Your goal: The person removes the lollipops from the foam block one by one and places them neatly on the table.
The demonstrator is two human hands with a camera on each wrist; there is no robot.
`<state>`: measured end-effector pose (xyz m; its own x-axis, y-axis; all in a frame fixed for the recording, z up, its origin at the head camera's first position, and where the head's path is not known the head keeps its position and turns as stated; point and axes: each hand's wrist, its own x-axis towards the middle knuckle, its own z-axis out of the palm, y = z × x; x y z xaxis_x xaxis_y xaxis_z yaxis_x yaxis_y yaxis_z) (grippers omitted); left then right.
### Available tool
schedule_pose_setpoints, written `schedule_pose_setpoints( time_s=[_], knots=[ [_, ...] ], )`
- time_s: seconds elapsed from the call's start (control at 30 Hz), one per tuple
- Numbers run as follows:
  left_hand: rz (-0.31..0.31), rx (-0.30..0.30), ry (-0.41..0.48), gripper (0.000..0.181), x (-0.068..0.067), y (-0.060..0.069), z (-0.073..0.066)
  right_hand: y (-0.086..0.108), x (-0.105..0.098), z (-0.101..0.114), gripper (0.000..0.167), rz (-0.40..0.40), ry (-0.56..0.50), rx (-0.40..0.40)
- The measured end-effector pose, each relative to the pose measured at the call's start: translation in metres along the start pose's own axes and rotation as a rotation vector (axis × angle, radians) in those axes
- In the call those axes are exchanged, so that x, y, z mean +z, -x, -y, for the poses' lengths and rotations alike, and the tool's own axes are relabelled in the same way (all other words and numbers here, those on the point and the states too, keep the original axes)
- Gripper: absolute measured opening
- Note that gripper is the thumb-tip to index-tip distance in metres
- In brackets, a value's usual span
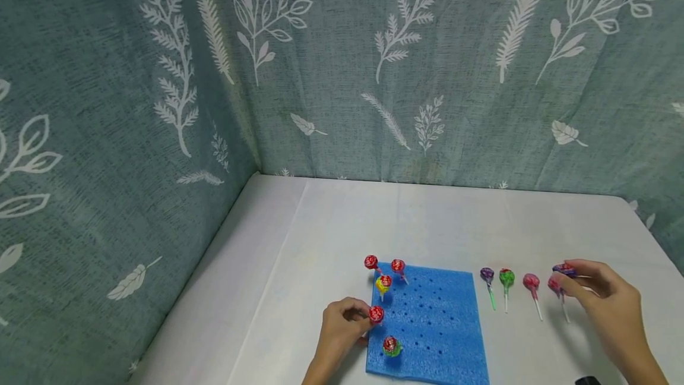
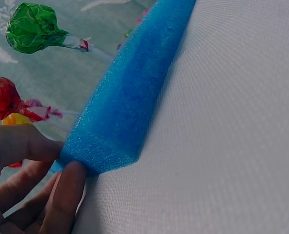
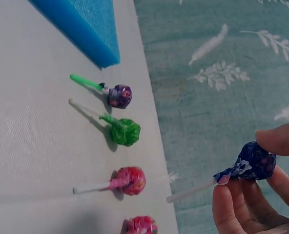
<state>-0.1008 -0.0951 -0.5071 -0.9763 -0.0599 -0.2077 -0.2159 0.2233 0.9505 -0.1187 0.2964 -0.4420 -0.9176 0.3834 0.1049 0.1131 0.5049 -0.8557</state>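
Note:
In the head view my right hand [image 1: 606, 299] pinches a dark blue lollipop [image 1: 564, 270] by its wrapped head, above the right end of a row of lollipops; the right wrist view shows its white stick pointing left. My left hand [image 2: 34, 175] holds the near-left edge of the blue foam block [image 2: 120, 107] between thumb and fingers. Several lollipops stand in the block's left part, among them a red one [image 1: 376, 314], a yellow and red one [image 1: 383, 283] and a green and red one [image 1: 392, 346].
On the white table [image 1: 427, 218], right of the block, lie a purple lollipop [image 1: 487, 274], a green one [image 1: 506, 278] and two pink ones [image 1: 531, 281]. Rows of small holes cover the block. A patterned curtain [image 1: 342, 76] hangs behind and at the left.

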Motion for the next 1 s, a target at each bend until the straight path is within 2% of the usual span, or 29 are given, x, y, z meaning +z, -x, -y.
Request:
schedule_pose_setpoints(
  time_s=[0.2,0.6,0.9,1.0],
  knots=[
    [0.0,0.002,-0.001,0.016,-0.001,0.0,0.0,-0.003,-0.002,-0.006,0.042,-0.009,0.026,0.034],
    [0.002,0.002,0.004,0.017,0.0,0.0,0.001,-0.009,-0.008,-0.018,0.041,-0.011,0.002,0.101],
    [-0.001,-0.004,0.0,0.016,0.0,0.001,-0.001,-0.017,-0.012,-0.034,0.032,-0.008,-0.056,0.12],
    [0.001,0.001,-0.002,0.016,0.0,0.0,-0.002,-0.017,-0.013,-0.038,0.037,0.0,-0.03,0.126]
  ],
)
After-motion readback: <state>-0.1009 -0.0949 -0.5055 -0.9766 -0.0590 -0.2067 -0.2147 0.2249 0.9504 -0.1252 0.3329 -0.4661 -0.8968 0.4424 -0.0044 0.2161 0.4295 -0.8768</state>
